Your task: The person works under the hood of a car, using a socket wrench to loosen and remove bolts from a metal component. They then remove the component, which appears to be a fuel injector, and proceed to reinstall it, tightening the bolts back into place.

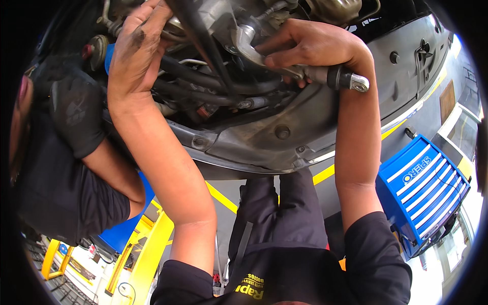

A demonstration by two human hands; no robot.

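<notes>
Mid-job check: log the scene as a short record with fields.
Left hand: raised beside dark hoses; contact unclear
Right hand: fingers curled near curved silver pipe; grip unclear
Below right hand: cylindrical metal piece, black collar, round silver end
Co-worker's hand: at left, black-gloved
Right background: blue drawer chest
Lower left: yellow frame

your yellow-lettered black shirt [300, 267], your black-and-silver tool [340, 78], white-striped blue cabinet [423, 190], yellow floor line [324, 176], co-worker's black glove [76, 109]

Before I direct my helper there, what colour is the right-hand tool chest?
The tool chest is blue with pale stripes; the head view shows it best.
</notes>
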